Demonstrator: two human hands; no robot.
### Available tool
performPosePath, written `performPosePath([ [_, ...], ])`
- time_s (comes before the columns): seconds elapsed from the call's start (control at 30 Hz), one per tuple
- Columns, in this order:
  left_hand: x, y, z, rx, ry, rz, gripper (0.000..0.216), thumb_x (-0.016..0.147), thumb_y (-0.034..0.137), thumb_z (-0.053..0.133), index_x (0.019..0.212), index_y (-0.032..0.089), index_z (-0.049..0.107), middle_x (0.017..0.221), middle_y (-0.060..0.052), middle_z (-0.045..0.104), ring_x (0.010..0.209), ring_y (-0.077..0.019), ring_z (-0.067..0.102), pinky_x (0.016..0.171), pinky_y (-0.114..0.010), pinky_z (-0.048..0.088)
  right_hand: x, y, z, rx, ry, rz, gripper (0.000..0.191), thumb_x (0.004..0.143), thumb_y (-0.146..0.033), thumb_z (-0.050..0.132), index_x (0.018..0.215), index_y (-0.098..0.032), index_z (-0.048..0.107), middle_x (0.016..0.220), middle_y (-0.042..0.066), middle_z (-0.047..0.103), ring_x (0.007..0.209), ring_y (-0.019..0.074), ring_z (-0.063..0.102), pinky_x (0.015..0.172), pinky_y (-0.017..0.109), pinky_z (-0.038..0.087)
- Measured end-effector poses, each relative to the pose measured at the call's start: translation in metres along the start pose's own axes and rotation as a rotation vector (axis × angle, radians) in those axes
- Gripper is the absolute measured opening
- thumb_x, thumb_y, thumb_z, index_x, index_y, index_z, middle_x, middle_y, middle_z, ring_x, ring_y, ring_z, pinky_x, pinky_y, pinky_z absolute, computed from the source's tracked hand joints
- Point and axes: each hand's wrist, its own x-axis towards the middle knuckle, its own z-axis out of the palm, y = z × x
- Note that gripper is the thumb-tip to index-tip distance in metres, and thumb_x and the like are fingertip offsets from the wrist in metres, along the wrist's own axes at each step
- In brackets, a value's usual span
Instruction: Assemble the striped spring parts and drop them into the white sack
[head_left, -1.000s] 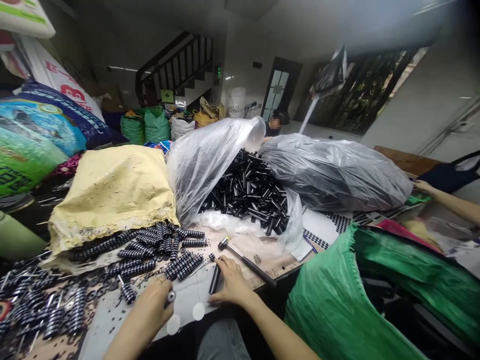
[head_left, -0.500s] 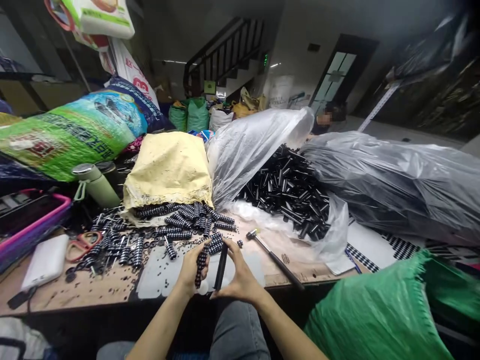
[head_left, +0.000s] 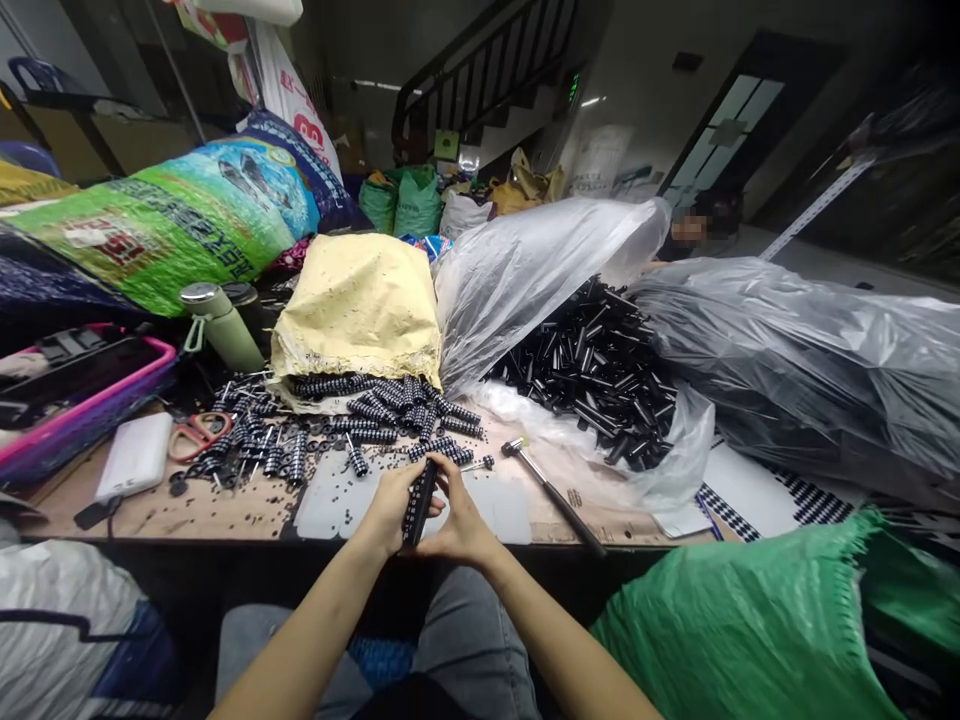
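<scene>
My left hand (head_left: 386, 503) is closed around a black roller with white dots (head_left: 410, 520), upright over the table's front edge. My right hand (head_left: 463, 522) pinches a smooth black strip (head_left: 425, 497) lengthwise between thumb and fingers. The strip lies against the roller's right side; whether the two are joined I cannot tell. Behind my hands, more dotted rollers (head_left: 412, 400) spill from a yellow sack (head_left: 364, 310). A pale translucent mat (head_left: 328, 495) lies under them, sprinkled with small black bits. Smooth black pieces (head_left: 592, 375) are heaped in a clear plastic bag (head_left: 517, 270).
A hammer (head_left: 551, 495) rests on the table right of my hands. Scissors (head_left: 199, 437), a white box-shaped device (head_left: 135, 455), a bottle (head_left: 229, 330) and a pink-rimmed basket (head_left: 161, 365) stand left. A green sack (head_left: 735, 620) bulges at front right. A person (head_left: 701, 225) is at the back.
The black strip in my right hand has moved left, from apart to against the dotted roller in my left hand. The view has tilted, so the table appears higher.
</scene>
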Motion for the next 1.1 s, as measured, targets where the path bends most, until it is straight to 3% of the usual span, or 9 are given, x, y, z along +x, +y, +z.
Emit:
performPosePath([
  [0.17,0.007,-0.007,-0.009,0.139,-0.02,0.036,0.031,0.077,0.038,0.047,0.089,0.011,0.058,0.075,-0.006,0.06,0.051,-0.0109,0.056,0.054,-0.028,0.049,-0.005,0.008,0.007,-0.032,0.031,0.05,0.101,0.045,-0.028,0.075,0.128,-0.021,0.017,0.128,0.011,0.029,0.117,0.024,0.037,0.101,0.037,0.032],
  [0.3,0.01,-0.039,-0.016,0.685,0.046,0.438,0.04,0.074,0.033,0.051,0.11,0.016,0.054,0.094,-0.008,0.056,0.082,-0.0181,0.057,0.079,-0.036,0.046,-0.017,0.032,0.021,-0.294,0.173,0.074,0.088,0.055,-0.023,0.067,0.128,-0.016,0.018,0.127,0.015,0.031,0.12,0.0263,0.031,0.102,0.044,0.028],
  [0.4,0.019,-0.07,-0.025,1.118,0.073,0.671,0.046,0.075,0.016,0.046,0.121,0.015,0.045,0.1,-0.011,0.052,0.092,-0.0196,0.052,0.083,-0.036,0.043,-0.028,0.049,0.022,-0.475,0.198,0.077,0.075,0.067,-0.019,0.055,0.13,-0.015,0.016,0.128,0.016,0.032,0.123,0.0247,0.029,0.101,0.044,0.03],
  [0.5,0.032,-0.085,-0.04,1.388,0.014,0.797,0.044,0.078,0.008,0.037,0.121,0.015,0.043,0.098,-0.011,0.055,0.087,-0.0182,0.053,0.077,-0.033,0.045,-0.043,0.062,-0.013,-0.71,0.174,0.135,0.076,0.068,-0.031,0.059,0.13,-0.013,0.018,0.129,0.017,0.033,0.122,0.0281,0.029,0.097,0.045,0.034],
  [0.57,0.039,-0.084,-0.052,1.53,-0.036,0.904,0.042,0.079,0.005,0.036,0.119,0.016,0.046,0.095,-0.009,0.057,0.083,-0.0173,0.054,0.073,-0.032,0.045,-0.054,0.069,-0.055,-0.94,0.319,0.297,0.065,0.071,-0.041,0.056,0.122,-0.011,0.032,0.122,0.02,0.04,0.117,0.0323,0.035,0.089,0.047,0.038],
  [0.63,0.041,-0.078,-0.061,1.66,-0.017,0.999,0.041,0.079,0.003,0.036,0.116,0.017,0.049,0.091,-0.008,0.058,0.081,-0.0174,0.053,0.071,-0.032,0.043,-0.063,0.073,-0.095,-1.084,0.429,0.453,0.04,0.078,-0.044,0.045,0.1,-0.011,0.049,0.102,0.023,0.051,0.103,0.0354,0.046,0.076,0.046,0.041],
  [0.73,0.039,-0.072,-0.066,1.799,0.081,1.068,0.038,0.079,0.004,0.037,0.113,0.016,0.051,0.087,-0.008,0.059,0.08,-0.0185,0.052,0.072,-0.036,0.04,-0.07,0.068,-0.126,-1.084,0.388,0.502,0.034,0.084,-0.043,0.033,0.076,-0.015,0.052,0.079,0.018,0.056,0.082,0.0319,0.055,0.061,0.04,0.04],
  [0.9,0.036,-0.072,-0.064,1.861,0.144,1.058,0.039,0.078,0.003,0.038,0.113,0.016,0.052,0.091,-0.008,0.061,0.08,-0.0179,0.052,0.078,-0.04,0.037,-0.072,0.036,-0.082,-0.92,0.227,0.53,0.036,0.09,-0.039,0.018,0.079,-0.02,0.046,0.061,0.003,0.056,0.054,0.0167,0.056,0.049,0.025,0.036],
  [1.1,0.038,-0.079,-0.06,1.898,0.157,0.972,0.041,0.08,0.005,0.034,0.117,0.016,0.049,0.1,-0.009,0.061,0.091,-0.0206,0.053,0.086,-0.044,0.035,-0.073,0.008,-0.026,-0.82,-0.043,0.647,0.034,0.089,-0.04,0.018,0.076,-0.02,0.042,0.056,0.001,0.055,0.052,0.0172,0.055,0.047,0.023,0.03],
])
